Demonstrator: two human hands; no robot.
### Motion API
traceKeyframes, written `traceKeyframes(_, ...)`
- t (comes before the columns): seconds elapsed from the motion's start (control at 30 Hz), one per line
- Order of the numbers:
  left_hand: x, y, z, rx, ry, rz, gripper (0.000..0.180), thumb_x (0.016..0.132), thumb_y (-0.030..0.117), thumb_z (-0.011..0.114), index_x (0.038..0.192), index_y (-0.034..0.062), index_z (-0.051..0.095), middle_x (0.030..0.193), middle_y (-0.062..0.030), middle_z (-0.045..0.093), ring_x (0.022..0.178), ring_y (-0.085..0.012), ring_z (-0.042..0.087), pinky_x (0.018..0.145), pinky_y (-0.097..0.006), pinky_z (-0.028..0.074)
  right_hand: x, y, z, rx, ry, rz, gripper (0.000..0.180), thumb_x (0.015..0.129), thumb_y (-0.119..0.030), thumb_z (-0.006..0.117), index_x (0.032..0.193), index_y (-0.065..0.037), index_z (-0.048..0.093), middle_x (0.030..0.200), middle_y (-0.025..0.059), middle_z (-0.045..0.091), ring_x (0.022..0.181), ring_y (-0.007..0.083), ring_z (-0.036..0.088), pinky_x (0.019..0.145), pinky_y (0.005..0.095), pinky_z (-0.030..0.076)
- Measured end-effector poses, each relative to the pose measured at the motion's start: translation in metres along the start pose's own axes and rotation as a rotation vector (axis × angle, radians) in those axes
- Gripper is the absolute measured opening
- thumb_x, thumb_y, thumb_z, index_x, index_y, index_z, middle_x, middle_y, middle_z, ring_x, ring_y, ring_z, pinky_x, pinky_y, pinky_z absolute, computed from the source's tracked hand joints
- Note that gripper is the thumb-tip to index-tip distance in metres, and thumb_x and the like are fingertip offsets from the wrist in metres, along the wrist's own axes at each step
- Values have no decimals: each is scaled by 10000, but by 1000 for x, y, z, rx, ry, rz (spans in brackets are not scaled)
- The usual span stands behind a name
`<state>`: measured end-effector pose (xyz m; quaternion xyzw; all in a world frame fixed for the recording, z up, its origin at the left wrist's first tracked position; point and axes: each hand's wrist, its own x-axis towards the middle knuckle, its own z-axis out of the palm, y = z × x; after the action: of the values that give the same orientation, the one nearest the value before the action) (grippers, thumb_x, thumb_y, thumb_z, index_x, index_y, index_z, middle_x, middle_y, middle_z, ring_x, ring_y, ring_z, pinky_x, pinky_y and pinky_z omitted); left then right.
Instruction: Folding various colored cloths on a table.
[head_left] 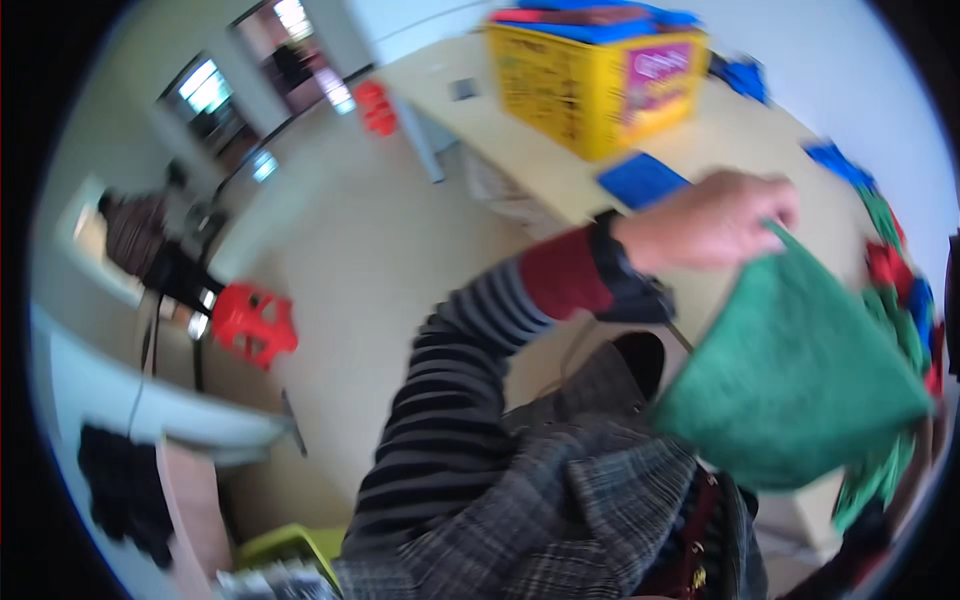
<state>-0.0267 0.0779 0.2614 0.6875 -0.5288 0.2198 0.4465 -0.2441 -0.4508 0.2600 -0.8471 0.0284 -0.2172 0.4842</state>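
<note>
My left hand (705, 220) is raised over the pale table, its fingers pinched on one corner of a green cloth (800, 370). The cloth hangs down and spreads out to the right of my wrist, in front of my checked garment. A black band circles that wrist, below a striped sleeve with a maroon cuff. Beyond the hand, a folded blue cloth (640, 180) lies flat on the table. My right hand is not in view; a dark sleeve (850, 560) shows at the lower right rim.
A yellow basket (545, 90) filled with blue and red cloths stands on the pale table (440, 75). Loose green, red and blue cloths (890, 265) lie along its right side by the wall. Red stools (250, 325) stand on the floor at left, near a person (150, 240).
</note>
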Motion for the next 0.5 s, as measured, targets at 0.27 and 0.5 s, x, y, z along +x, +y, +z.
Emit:
traceKeyframes(0.27, 86, -99, 78, 165, -299, 29, 129, 879, 116, 647, 993, 56, 634, 800, -164, 630, 784, -353, 645, 730, -441, 518, 44, 23, 56, -153, 118, 50, 169, 1024, -214, 572, 1039, -66, 652, 821, -67, 527, 727, 39, 483, 659, 210, 377)
traceKeyframes(0.5, 151, -68, 128, 181, -36, 145, 89, 932, 74, 625, 1011, 39, 607, 881, -85, 580, 790, -178, 583, 732, -306, 486, -4, -49, -6, -169, 353, -186, 163, 1006, -143, 610, 1110, -27, 660, 907, -58, 600, 811, 38, 535, 742, 199, 426)
